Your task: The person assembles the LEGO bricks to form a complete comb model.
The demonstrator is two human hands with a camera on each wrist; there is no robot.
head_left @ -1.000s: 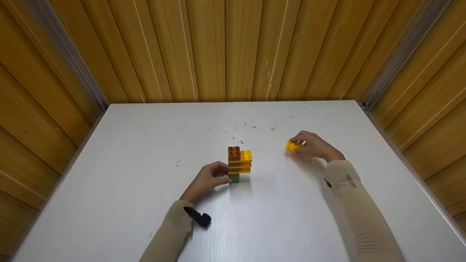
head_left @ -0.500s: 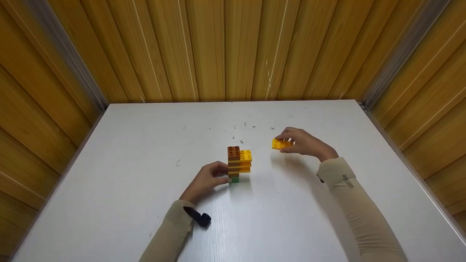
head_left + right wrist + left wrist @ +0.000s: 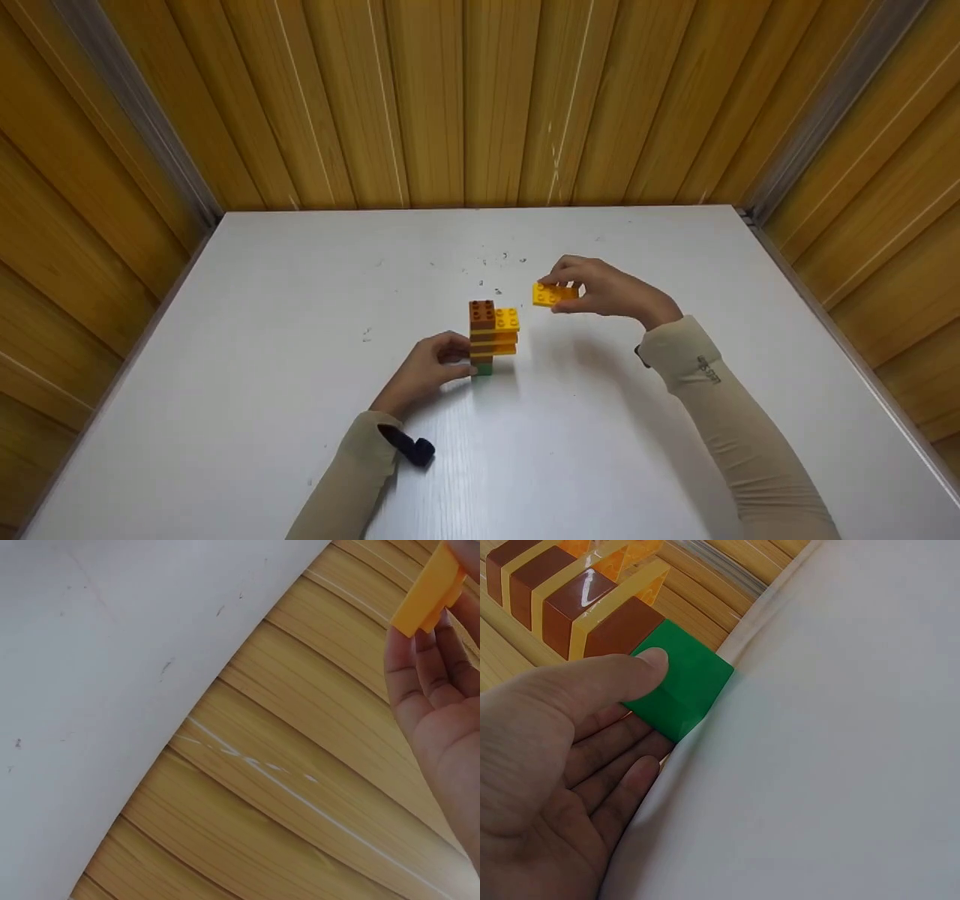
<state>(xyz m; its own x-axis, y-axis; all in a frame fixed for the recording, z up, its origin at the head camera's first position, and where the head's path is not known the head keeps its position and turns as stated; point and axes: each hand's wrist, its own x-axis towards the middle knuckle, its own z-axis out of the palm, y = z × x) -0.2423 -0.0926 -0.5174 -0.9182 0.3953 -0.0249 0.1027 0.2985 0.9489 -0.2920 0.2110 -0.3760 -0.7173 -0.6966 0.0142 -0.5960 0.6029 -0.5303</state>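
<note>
A tower of toy building bricks (image 3: 481,315) stands upright on the table, with brown bricks layered between thin yellow ones that jut out to the right. Its lowest brick is a green block (image 3: 686,679). My left hand (image 3: 429,371) holds the tower near its foot; in the left wrist view the thumb lies on the green block, with the other fingers behind it. Between the thumb and fingers of my right hand (image 3: 607,291) is a flat yellow brick (image 3: 545,295), raised above the table to the right of the tower. The right wrist view shows this yellow brick (image 3: 431,596) edge-on.
The white table (image 3: 247,322) has dark scuff marks toward its back. Wood-patterned panel walls (image 3: 465,105) rise behind it and along both sides. A black strap end (image 3: 412,448) sticks out from the left sleeve.
My right hand has carried the yellow brick up off the table's right side and leftward, closer to the tower. My left hand and the tower have stayed in place.
</note>
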